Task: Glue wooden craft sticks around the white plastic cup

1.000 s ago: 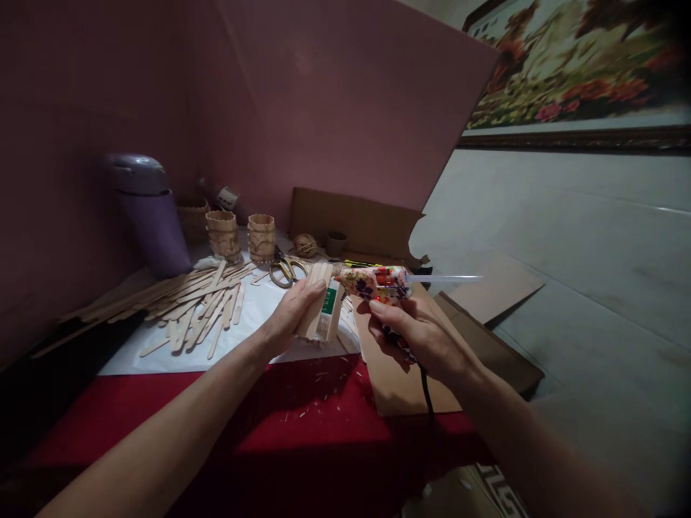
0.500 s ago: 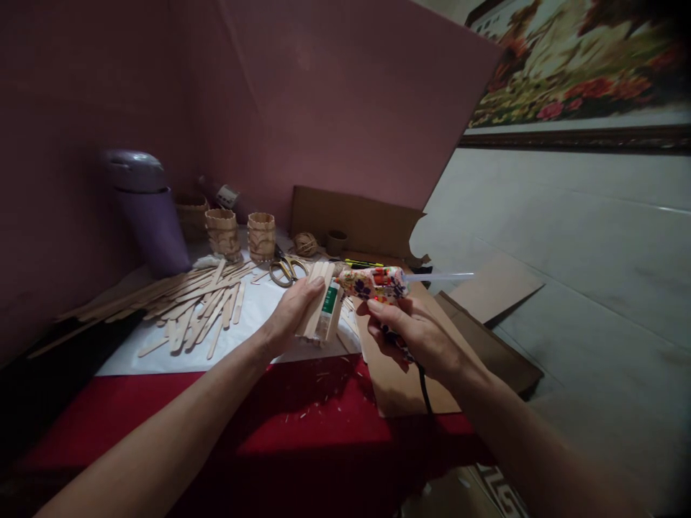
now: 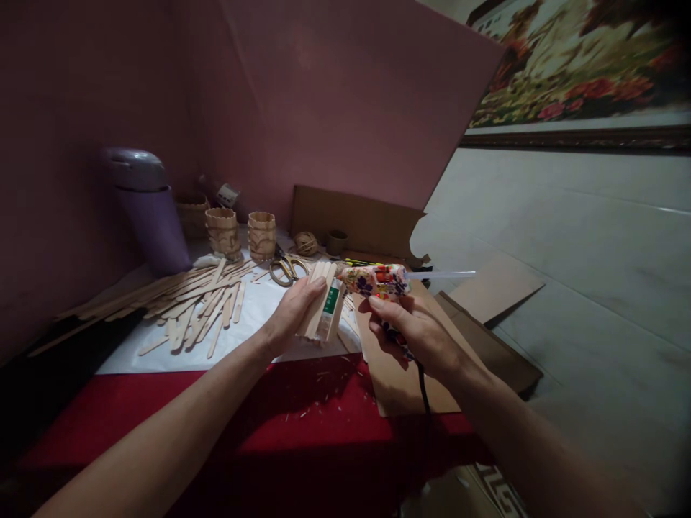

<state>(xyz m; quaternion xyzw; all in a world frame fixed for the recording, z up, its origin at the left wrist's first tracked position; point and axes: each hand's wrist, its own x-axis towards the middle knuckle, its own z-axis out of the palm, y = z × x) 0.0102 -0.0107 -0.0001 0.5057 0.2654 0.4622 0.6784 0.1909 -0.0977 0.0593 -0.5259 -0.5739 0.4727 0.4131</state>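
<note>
My left hand [image 3: 296, 309] is closed around a small clear container [image 3: 328, 306] with a green label, its side partly covered by upright wooden craft sticks [image 3: 317, 302]. My thumb presses on the sticks near the top. My right hand [image 3: 407, 327] grips a flower-patterned hot glue gun [image 3: 376, 281] by its handle. A clear glue stick [image 3: 445, 274] juts out of the gun's back end. The nozzle points left at the container's upper edge; whether it touches is too small to tell. A black cord hangs below my right hand.
Loose craft sticks [image 3: 199, 309] are piled on white paper at left. Behind stand two stick-covered cups [image 3: 262, 237], scissors [image 3: 288, 272], a twine ball [image 3: 305, 244] and a purple bottle [image 3: 154, 226]. Cardboard [image 3: 402, 381] lies at right on the red cloth [image 3: 242, 410].
The glue gun and my right hand have shifted very slightly to the right. My left hand and the container stay almost where they were.
</note>
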